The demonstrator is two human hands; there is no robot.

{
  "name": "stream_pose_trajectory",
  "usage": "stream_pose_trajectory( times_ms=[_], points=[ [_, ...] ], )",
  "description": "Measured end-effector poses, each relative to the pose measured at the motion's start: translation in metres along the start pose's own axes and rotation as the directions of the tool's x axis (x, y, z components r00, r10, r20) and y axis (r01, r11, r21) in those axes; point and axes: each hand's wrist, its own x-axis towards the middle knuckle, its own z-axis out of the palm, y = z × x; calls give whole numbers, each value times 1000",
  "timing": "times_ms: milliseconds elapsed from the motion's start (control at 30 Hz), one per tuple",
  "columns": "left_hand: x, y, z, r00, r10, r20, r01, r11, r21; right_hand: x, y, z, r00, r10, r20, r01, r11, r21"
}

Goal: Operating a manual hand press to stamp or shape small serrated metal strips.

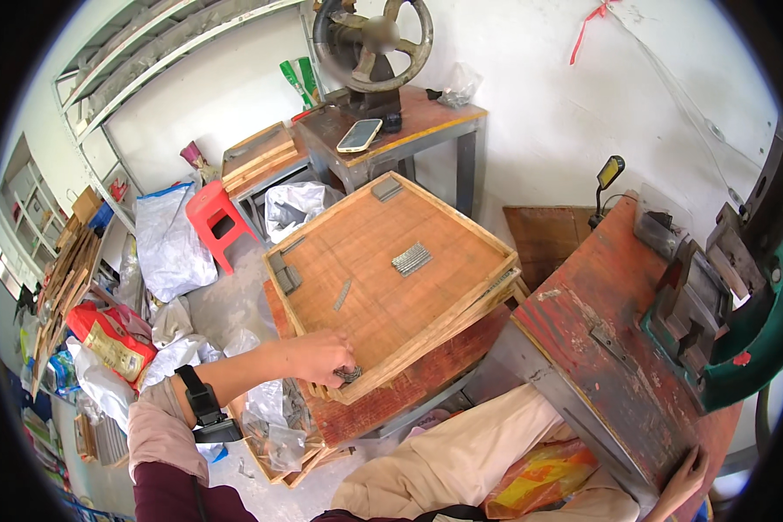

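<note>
The small grey metal pieces [348, 375] lie at the near corner of the square, wood-rimmed brown tray [365, 304], the left hand [326, 357] curled closed around them. A light, level pinch should serve best — fingertips clear of the rim. The right hand [687, 474] is at the worn red worktable's [574, 335] edge; its grip I cannot tell. Print on the red-and-yellow plastic sack [113, 344] — too small to read.

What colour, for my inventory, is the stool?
The stool is red, seen best in the head view.
</note>
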Motion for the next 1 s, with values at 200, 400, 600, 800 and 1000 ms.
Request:
stream_pose_trajectory(
  times_ms=[200,400,600,800,1000],
  points=[
    [-6,7,5,997,-50,-58,55,995,82,-4,-13,0,997,-40,-61,38,999,-21],
    [-3,23,4,978,-169,-122,187,970,155,-7,-19,-2,995,-12,-103,11,1000,-3],
    [-6,38,5,929,-351,-119,360,931,61,-7,-17,1,989,-85,-120,77,995,-69],
    [-6,30,11,930,-321,-180,313,947,-70,-8,-24,-4,997,-24,-69,21,999,-50],
    [3,15,19,916,-310,-256,251,938,-237,-6,-24,-2,992,-54,-118,46,997,-65]
  ],
)
